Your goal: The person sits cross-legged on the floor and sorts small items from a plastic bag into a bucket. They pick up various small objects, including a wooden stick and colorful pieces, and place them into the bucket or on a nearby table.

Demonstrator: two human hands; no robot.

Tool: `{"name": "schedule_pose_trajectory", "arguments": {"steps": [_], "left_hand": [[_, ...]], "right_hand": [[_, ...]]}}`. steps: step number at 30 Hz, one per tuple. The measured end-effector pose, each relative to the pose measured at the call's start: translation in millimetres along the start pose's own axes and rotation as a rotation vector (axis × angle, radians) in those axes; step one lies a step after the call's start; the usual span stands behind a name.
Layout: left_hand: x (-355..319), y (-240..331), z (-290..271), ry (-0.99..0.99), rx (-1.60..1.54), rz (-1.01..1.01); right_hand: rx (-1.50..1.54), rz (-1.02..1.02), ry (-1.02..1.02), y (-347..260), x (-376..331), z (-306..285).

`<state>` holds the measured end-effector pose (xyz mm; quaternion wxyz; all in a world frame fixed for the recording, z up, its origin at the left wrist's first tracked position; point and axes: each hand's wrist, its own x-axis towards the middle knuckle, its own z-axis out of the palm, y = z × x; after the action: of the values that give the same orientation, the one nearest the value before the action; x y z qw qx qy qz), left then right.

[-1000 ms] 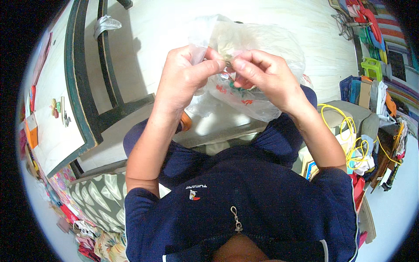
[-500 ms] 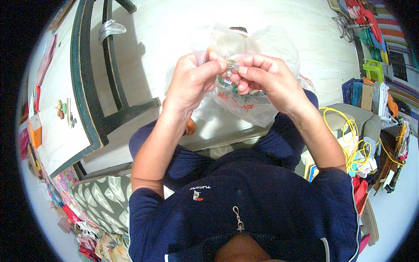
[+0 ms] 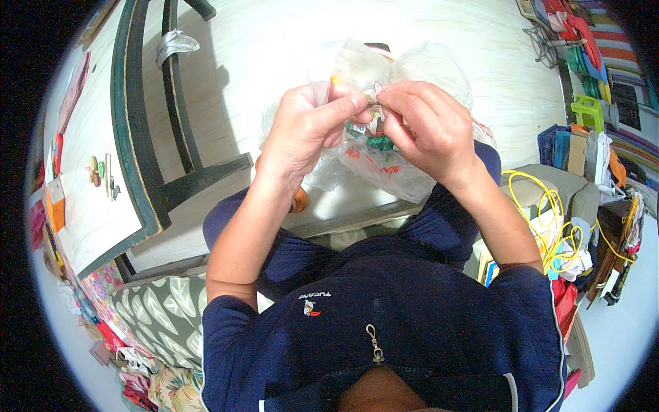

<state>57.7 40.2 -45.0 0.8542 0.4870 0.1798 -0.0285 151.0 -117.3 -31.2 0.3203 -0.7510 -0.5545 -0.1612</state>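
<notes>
View: head, looking down on two hands above a seated lap.
Left hand (image 3: 312, 120): thumb and forefinger pinched on one side of a small wire piece (image 3: 375, 104).
Right hand (image 3: 434, 127): fingertips drawn in on its other side, seemingly clamped on it (thumb contact partly hidden).
Wire piece: between the fingertips, over the clear plastic bag (image 3: 405, 184); dark and thin, a fine loop standing up from it. Exact kind too small to tell.
Handling, my judgement: steady with the left, let the right do the fine work; small turns, light pressure, as thin wire probably bends or springs away. Keep the bag's film out of the pinch; working above the bag could catch a drop.
Hands: two.
Wire: one piece, as far as shows.
Clear bag: one, perhaps more (folds overlap).
Green item (image 3: 381, 142) at the bag: one patch visible.
Table (image 3: 113, 223): one, at left.
Whitish bag (image 3: 177, 45) on its lower bar: one.
Green stool (image 3: 587, 112): one.
Yellow cord (image 3: 549, 192): one tangle, strands uncountable.
</notes>
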Motion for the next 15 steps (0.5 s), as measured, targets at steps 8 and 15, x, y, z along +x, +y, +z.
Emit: {"name": "schedule_pose_trajectory", "arguments": {"steps": [8,15], "left_hand": [[0.9,-4.9,-0.9,0.012,0.023,0.037],[2.6,-4.9,-1.2,0.055,0.079,0.060]], "right_hand": [[0.276,0.286,-0.042,-3.5,-2.9,-0.8],[0.458,0.550,-0.158,0.6,-11.2,2.0]]}}
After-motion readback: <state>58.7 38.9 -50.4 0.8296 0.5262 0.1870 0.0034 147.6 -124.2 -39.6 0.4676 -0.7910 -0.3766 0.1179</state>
